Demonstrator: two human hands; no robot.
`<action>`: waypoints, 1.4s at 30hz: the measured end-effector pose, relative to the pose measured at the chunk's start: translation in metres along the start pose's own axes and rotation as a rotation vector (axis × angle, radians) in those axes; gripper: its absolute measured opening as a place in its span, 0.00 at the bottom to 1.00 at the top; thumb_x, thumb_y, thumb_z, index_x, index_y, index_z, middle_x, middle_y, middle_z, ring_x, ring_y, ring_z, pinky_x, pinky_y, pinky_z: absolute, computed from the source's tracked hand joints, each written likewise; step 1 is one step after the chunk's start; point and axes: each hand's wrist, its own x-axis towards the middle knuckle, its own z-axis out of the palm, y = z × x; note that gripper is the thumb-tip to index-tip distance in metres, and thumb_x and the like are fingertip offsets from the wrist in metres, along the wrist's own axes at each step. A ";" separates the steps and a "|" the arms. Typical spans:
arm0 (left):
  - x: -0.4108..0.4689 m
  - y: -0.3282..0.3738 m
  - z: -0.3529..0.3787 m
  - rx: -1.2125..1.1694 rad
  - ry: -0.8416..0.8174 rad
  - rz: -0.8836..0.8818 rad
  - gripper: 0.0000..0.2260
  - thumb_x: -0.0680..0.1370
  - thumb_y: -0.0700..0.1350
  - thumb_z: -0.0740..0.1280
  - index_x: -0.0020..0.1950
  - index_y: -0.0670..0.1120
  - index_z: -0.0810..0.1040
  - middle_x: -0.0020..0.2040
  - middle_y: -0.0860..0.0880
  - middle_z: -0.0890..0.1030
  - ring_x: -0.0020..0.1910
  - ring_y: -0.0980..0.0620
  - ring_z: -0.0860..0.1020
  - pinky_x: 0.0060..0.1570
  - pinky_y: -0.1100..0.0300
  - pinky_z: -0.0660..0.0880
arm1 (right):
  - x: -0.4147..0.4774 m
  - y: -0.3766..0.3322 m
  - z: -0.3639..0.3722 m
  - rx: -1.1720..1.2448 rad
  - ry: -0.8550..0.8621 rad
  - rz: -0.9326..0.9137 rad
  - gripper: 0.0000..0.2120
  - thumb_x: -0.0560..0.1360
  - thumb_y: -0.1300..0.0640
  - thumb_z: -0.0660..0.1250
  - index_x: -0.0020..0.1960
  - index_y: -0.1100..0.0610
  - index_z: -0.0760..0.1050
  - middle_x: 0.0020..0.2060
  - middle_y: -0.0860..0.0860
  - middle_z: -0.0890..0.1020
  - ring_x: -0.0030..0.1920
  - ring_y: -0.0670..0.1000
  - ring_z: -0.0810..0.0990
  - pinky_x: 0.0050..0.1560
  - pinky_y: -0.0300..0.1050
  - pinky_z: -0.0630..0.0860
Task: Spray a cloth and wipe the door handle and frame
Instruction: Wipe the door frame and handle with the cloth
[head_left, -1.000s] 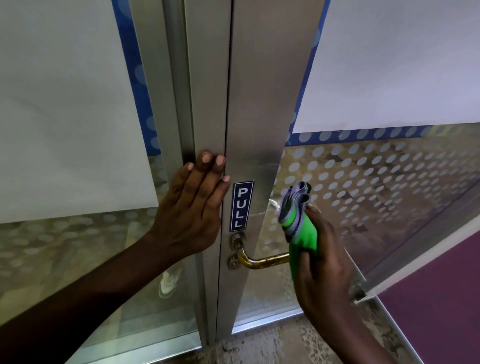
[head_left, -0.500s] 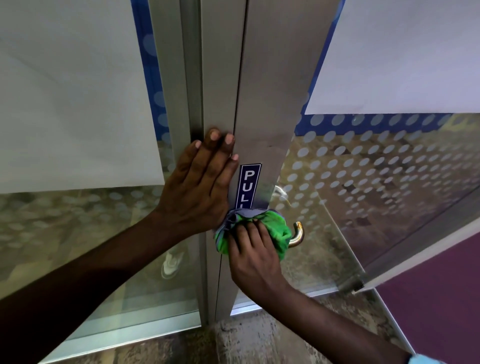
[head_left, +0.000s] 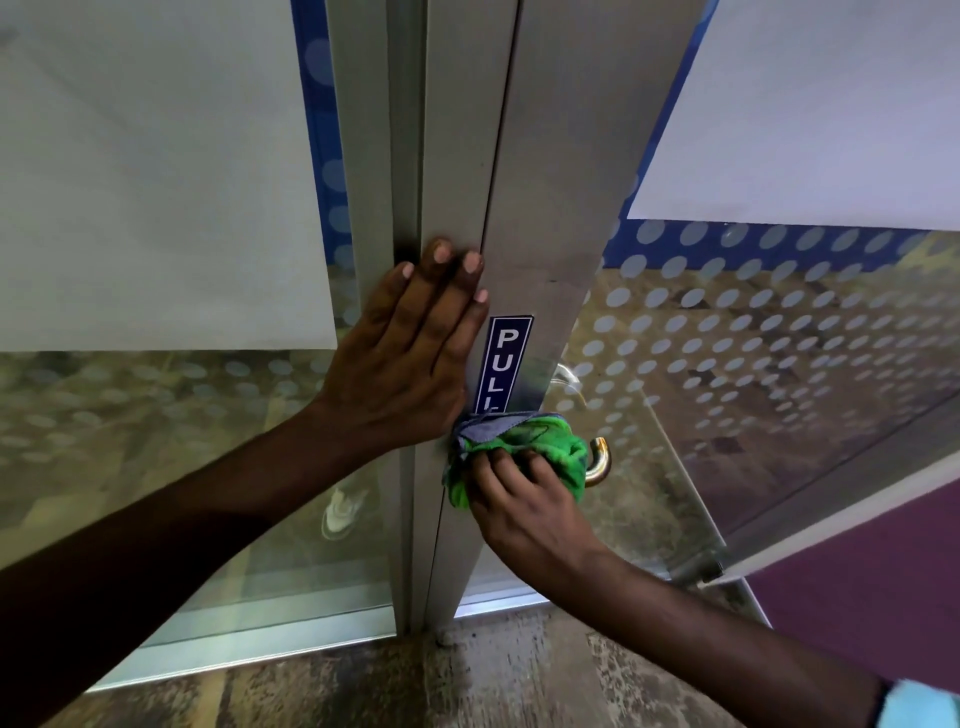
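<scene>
My left hand (head_left: 410, 358) lies flat, fingers together, on the silver metal door frame (head_left: 561, 156) just left of a blue PULL sticker (head_left: 505, 361). Below the sticker my right hand (head_left: 524, 499) presses a bunched green and grey cloth (head_left: 524, 447) over the brass door handle (head_left: 600, 462). Only the handle's curved right end shows; the rest is hidden under the cloth. No spray bottle is in view.
Frosted, dotted glass panels sit on both sides, with white sheets (head_left: 156, 171) over their upper parts. The right door leaf (head_left: 779, 389) stands ajar, its bottom rail angling toward a purple floor (head_left: 883, 582). Worn stone floor (head_left: 415, 686) runs along the threshold.
My right hand swung the cloth from the handle's right end leftward onto the handle by the frame, where it now stays. The left hand has kept its place on the frame.
</scene>
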 end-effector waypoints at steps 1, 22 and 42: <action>0.000 0.000 0.000 0.011 -0.003 0.004 0.31 0.70 0.39 0.63 0.72 0.34 0.61 0.71 0.36 0.64 0.76 0.39 0.51 0.75 0.44 0.52 | -0.002 0.002 -0.002 0.006 0.003 -0.007 0.11 0.76 0.63 0.61 0.55 0.61 0.80 0.55 0.60 0.80 0.53 0.60 0.75 0.46 0.52 0.73; -0.002 0.001 0.002 0.115 -0.083 0.019 0.33 0.76 0.53 0.59 0.75 0.37 0.55 0.72 0.36 0.60 0.76 0.39 0.43 0.74 0.44 0.48 | -0.088 0.066 -0.005 0.090 -0.129 -0.079 0.13 0.80 0.63 0.60 0.61 0.66 0.77 0.62 0.68 0.76 0.64 0.68 0.73 0.66 0.58 0.66; -0.004 0.004 0.004 0.171 -0.089 0.024 0.33 0.75 0.54 0.61 0.74 0.37 0.59 0.72 0.35 0.60 0.76 0.37 0.45 0.74 0.43 0.48 | -0.108 0.076 -0.013 0.472 0.062 1.172 0.20 0.71 0.73 0.66 0.63 0.65 0.77 0.56 0.66 0.81 0.52 0.64 0.82 0.50 0.51 0.76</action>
